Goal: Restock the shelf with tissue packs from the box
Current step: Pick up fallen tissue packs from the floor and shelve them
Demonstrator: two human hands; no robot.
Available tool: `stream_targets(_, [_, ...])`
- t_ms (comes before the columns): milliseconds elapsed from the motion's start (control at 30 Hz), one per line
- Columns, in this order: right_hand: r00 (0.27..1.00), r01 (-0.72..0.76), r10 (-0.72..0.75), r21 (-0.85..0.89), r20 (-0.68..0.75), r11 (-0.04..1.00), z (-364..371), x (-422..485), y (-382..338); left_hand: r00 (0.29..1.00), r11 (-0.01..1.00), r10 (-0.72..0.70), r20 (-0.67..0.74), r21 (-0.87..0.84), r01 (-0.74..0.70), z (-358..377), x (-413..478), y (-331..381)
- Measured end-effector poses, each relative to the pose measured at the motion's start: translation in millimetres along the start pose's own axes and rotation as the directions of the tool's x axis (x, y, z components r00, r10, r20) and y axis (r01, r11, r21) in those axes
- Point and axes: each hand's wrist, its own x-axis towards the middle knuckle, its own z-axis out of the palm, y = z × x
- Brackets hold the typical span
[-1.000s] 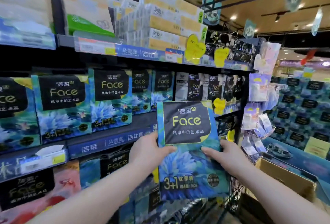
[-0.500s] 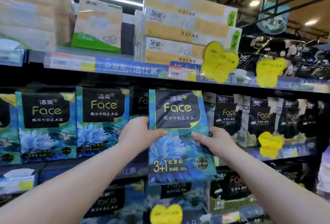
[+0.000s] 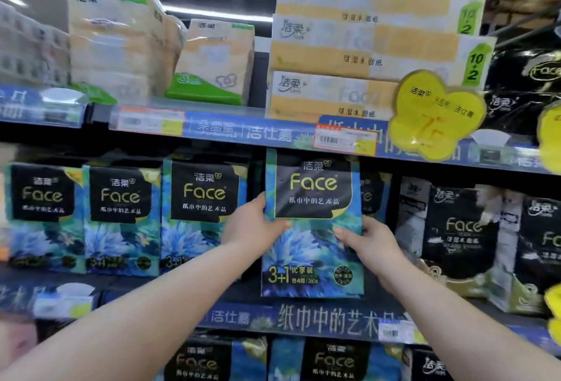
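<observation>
I hold a blue "Face" tissue pack (image 3: 312, 229) with a black label upright in both hands, at the mouth of the middle shelf (image 3: 303, 317). My left hand (image 3: 253, 226) grips its left edge and my right hand (image 3: 368, 239) grips its right edge. The pack stands in the gap between a row of matching blue packs (image 3: 203, 213) on the left and another blue pack (image 3: 372, 195) partly hidden behind it. Its lower edge is just above the shelf's front strip. The box is out of view.
Black "Face" packs (image 3: 461, 229) fill the shelf to the right. The top shelf (image 3: 243, 129) carries yellow and white tissue bundles (image 3: 364, 47) and green-and-white packs (image 3: 212, 62). Yellow flower-shaped price tags (image 3: 434, 116) hang from the top shelf's edge. More blue packs (image 3: 331, 359) sit on the shelf below.
Both hands have carried the pack up and forward from beside the cart into the gap on the middle shelf. The view has swung left and closer to the shelves.
</observation>
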Motion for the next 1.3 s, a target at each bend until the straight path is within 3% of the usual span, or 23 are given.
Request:
stream_targets(133, [0.997, 0.017, -0.015, 0.018, -0.070, 1.000, 14.5, 7.2, 9.6, 0.997, 0.997, 0.053, 0.051, -0.059, -0.050, 13.6, 19.7, -16.0])
stream_targets(367, [0.992, -0.064, 0.062, -0.011, -0.106, 0.998, 48.0, 3.8, 39.9, 0.979, 0.998, 0.066, 0.193, 0.008, -0.069, 35.6, 34.0, -58.1])
stream_targets(500, [0.995, -0.084, 0.084, 0.011, -0.057, 0.996, 43.3, 9.0, 53.1, 0.985, 0.991, 0.130, 0.116, -0.045, -0.125, 39.2, 26.8, -61.3])
stream_targets(567, [0.995, -0.096, 0.096, -0.019, 0.002, 0.995, 35.8, 12.6, 58.1, 0.966, 0.967, 0.256, 0.044, -0.021, -0.255, 41.3, 22.7, -57.4])
stream_targets(633, [0.989, -0.093, 0.104, -0.104, 0.104, 0.990, 31.0, 16.7, 63.2, 0.885, 0.886, 0.462, -0.055, 0.072, -0.458, 40.2, 22.4, -50.9])
stream_targets(700, [0.977, -0.086, 0.124, -0.212, 0.171, 0.974, 29.4, 21.0, 66.4, 0.712, 0.728, 0.679, -0.177, 0.280, -0.625, 40.1, 33.2, -44.7])
stream_targets(733, [0.974, -0.087, 0.134, -0.241, 0.183, 0.967, 29.0, 23.0, 68.4, 0.658, 0.674, 0.726, -0.200, 0.395, -0.624, 38.5, 41.3, -41.8])
stream_targets(767, [0.972, -0.086, 0.136, -0.249, 0.194, 0.965, 29.0, 24.5, 69.1, 0.647, 0.649, 0.734, -0.207, 0.494, -0.578, 34.1, 49.5, -38.1])
stream_targets(833, [0.970, -0.072, 0.127, -0.251, 0.207, 0.965, 29.8, 25.3, 70.0, 0.726, 0.644, 0.663, -0.182, 0.634, -0.429, 18.4, 62.5, -27.8])
stream_targets(900, [0.969, -0.071, 0.126, -0.251, 0.211, 0.965, 31.2, 27.4, 70.7, 0.849, 0.660, 0.503, -0.162, 0.706, -0.256, -1.9, 71.9, -19.9])
stream_targets(967, [0.971, -0.068, 0.124, -0.259, 0.205, 0.963, 34.7, 30.6, 71.1, 0.920, 0.664, 0.362, -0.146, 0.734, -0.145, -15.6, 78.0, -17.6])
stream_targets(1033, [0.973, -0.048, 0.111, -0.295, 0.201, 0.954, 42.0, 34.3, 71.2, 0.942, 0.664, 0.312, -0.124, 0.737, -0.123, -20.4, 79.6, -18.8])
stream_targets(1300, [0.975, 0.015, 0.040, -0.245, 0.221, 0.969, 61.9, 35.9, 65.1, 0.934, 0.659, 0.346, -0.093, 0.732, -0.171, -22.7, 77.9, -23.2])
